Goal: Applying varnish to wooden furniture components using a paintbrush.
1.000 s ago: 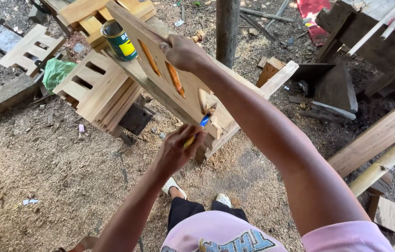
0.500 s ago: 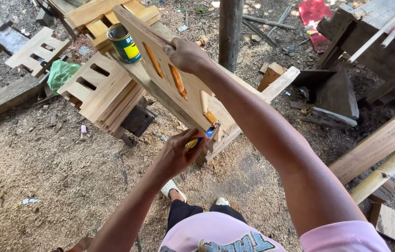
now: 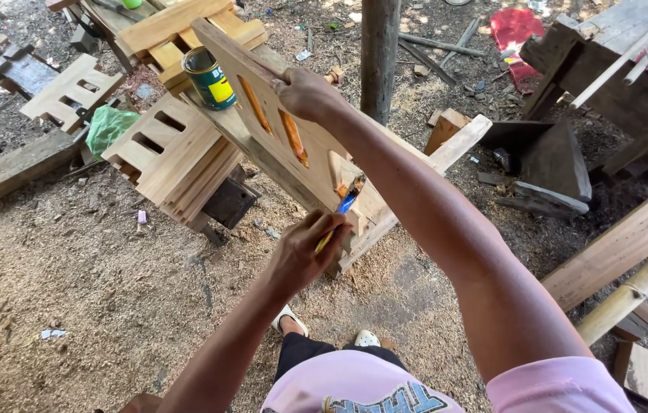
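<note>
Right now the left hand [image 3: 301, 256] is pinching a small brush [image 3: 341, 213] with a blue and yellow handle, its grip pressed together around the handle and the bristles touching the lowest cut-out of a slotted wooden panel [image 3: 293, 145]. The right hand [image 3: 307, 93] is closing its grip over the panel's upper edge, fingers wrapped round the wood, holding the board tilted with its lower end resting near the ground by a long plank [image 3: 446, 153].

Judging by the orange-brown sheen inside the two upper slots, the inner edges of the openings are being coated, and the brush is working on the third. A next stroke would call for keeping the panel steady and the bristles inside the narrow slot, and likely a reload from the open green and yellow tin [image 3: 211, 78] standing just beyond the panel on a stack of timber [image 3: 179, 30].

More slotted panels [image 3: 171, 153] are lying piled to the left of the held one, with another [image 3: 71, 92] farther off and a green plastic bag [image 3: 110, 126] between them. Sawdust is covering the ground [image 3: 94, 291]. A wooden post [image 3: 379, 53] is standing behind, offcuts and dark timber are lying to the right, and white shoes [image 3: 290, 317] are showing below the hands.
</note>
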